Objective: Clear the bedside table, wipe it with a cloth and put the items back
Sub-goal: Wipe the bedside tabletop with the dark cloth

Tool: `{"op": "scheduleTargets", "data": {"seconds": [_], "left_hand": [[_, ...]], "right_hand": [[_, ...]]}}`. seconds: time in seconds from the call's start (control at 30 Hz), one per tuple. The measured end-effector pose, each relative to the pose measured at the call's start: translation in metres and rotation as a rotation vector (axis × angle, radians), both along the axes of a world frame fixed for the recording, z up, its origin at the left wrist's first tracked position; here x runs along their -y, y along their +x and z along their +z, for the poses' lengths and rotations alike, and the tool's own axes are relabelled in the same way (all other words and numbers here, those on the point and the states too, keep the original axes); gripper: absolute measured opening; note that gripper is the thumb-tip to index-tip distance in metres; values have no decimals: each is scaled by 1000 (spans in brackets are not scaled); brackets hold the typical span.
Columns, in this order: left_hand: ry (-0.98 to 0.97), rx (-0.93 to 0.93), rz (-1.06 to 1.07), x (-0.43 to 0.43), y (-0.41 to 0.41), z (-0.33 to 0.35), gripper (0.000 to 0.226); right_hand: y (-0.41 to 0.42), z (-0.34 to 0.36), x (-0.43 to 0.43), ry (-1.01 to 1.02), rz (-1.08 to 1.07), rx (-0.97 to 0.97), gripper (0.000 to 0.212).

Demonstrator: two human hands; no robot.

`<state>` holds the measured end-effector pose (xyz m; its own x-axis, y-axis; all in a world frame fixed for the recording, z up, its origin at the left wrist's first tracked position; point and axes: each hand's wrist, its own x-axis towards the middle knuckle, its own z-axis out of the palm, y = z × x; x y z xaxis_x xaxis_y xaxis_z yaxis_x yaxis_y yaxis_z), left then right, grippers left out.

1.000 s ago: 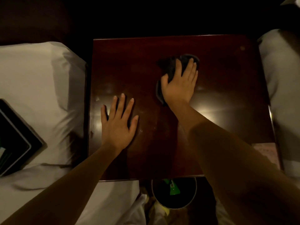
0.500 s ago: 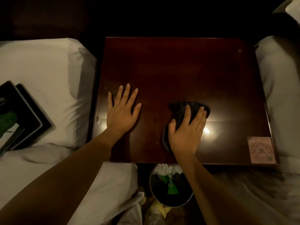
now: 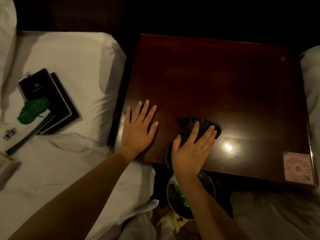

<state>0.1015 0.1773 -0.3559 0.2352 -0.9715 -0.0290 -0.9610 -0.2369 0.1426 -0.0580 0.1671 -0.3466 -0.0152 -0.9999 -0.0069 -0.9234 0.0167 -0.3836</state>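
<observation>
The dark wooden bedside table (image 3: 225, 80) fills the middle of the view. My right hand (image 3: 192, 148) presses a dark cloth (image 3: 200, 126) flat onto the tabletop near its front edge, fingers spread over it. Flat on the table's front left corner lies my left hand (image 3: 138, 129), palm down, fingers apart, holding nothing. A pinkish card (image 3: 297, 168) lies on the front right corner. The removed items rest on the white bed to the left: dark booklets (image 3: 52, 99), a green paper (image 3: 32, 110) and a dark pen (image 3: 29, 135).
White bedding (image 3: 72, 70) lies left of the table and another bed (image 3: 311, 87) right of it. A round waste bin (image 3: 181, 196) with rubbish stands on the floor below the table's front edge, under my right forearm. The back is dark.
My right hand has dragged the cloth from the table's far middle toward the front edge. The view has shifted left, showing more of the bed and its items. My left hand stays flat.
</observation>
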Motion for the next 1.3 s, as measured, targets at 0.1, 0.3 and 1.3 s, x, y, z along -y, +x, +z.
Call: {"op": "scheduleTargets", "data": {"seconds": [0.1,0.3,1.3], "left_hand": [[9,-12,11,1,2,0,56],[30,-12,4,1,2,1,56],[29,-73,-7,0,3,-3,55]], "right_hand": [[12,0,-2,12,-41,3,68],[33,-4,20,6,-8,-24,67],[123,-2,250,-13,691,-65,61]]}}
